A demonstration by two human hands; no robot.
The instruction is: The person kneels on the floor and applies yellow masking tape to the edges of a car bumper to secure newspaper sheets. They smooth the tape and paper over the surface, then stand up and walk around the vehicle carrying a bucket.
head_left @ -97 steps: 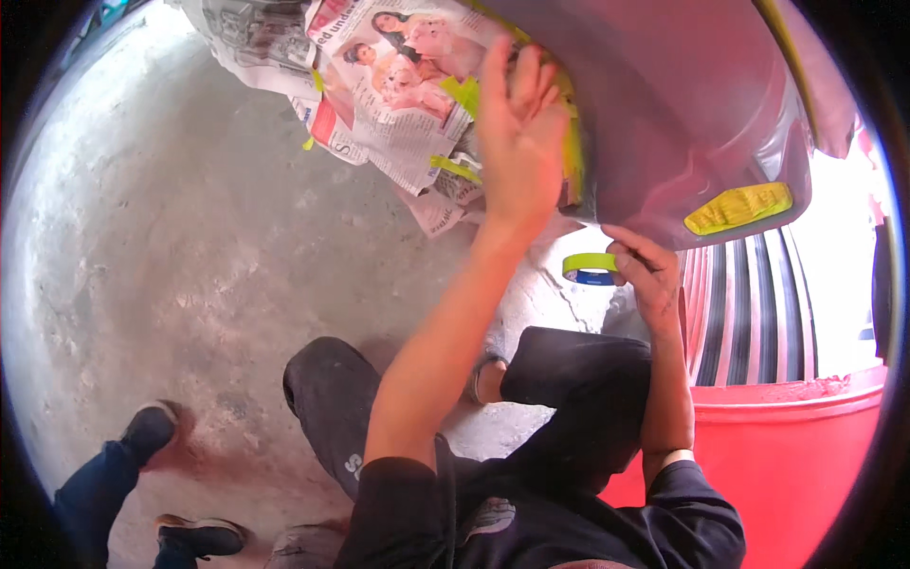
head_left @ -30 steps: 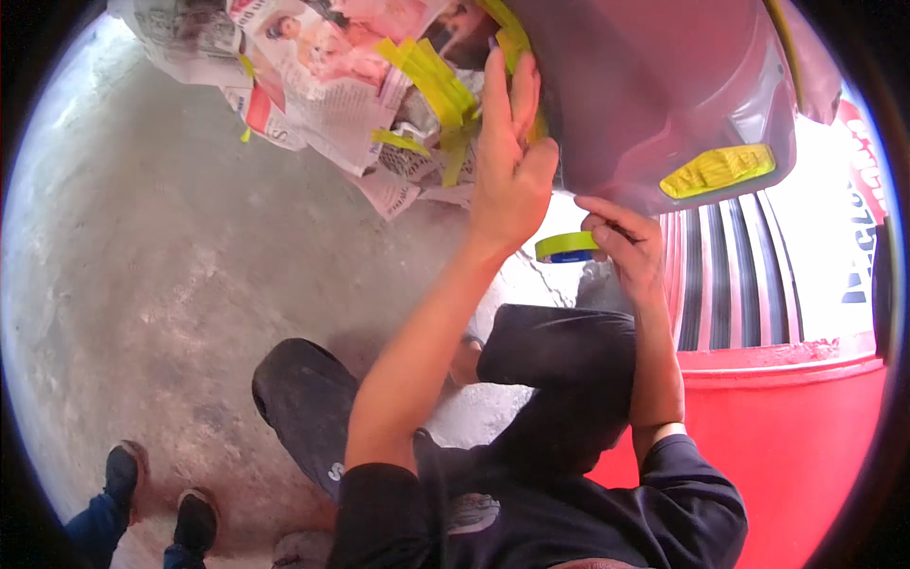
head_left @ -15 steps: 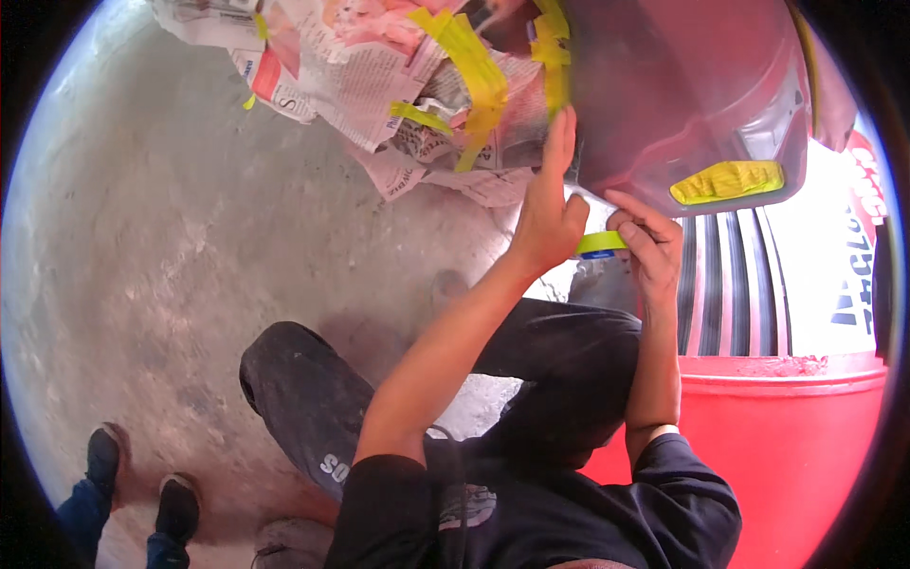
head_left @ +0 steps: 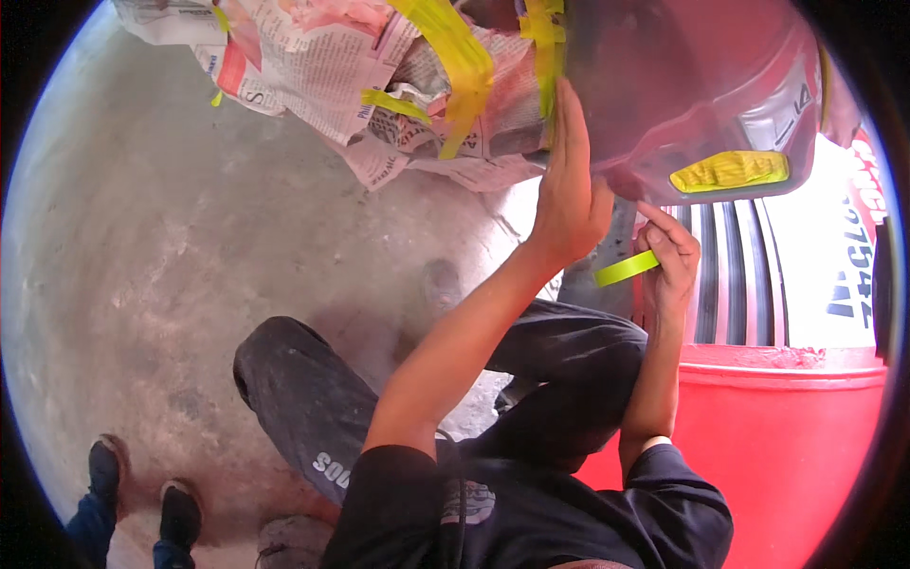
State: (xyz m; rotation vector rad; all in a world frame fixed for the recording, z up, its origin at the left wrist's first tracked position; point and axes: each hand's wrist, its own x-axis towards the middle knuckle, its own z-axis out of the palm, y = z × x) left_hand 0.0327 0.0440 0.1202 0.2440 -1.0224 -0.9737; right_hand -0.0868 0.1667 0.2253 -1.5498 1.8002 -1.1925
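A glossy dull-red vehicle body panel (head_left: 664,104) fills the top right. Newspaper sheets (head_left: 313,76) cover the part to its left, held with strips of yellow masking tape (head_left: 464,71). My left hand (head_left: 572,194) is stretched out flat, its fingertips against the tape strip where paper and panel meet. Below the panel's lower edge, my right hand (head_left: 671,251) is closed around a roll of yellow-green masking tape (head_left: 626,269), seen edge-on. The right index finger points up toward that edge. A patch covered in yellow tape (head_left: 730,171) sits near the panel's lower right corner.
At the right stands a large red drum (head_left: 758,446), with a striped dark surface (head_left: 730,275) and a white printed sheet (head_left: 825,256) behind it. Another person's shoes (head_left: 178,512) are on the concrete floor (head_left: 171,266) at lower left. My bent knees (head_left: 294,379) are below my arms.
My left hand has slid slightly up and right along the panel edge. My right hand, with the tape roll, has moved down and right, away from the left hand. The view has shifted slightly.
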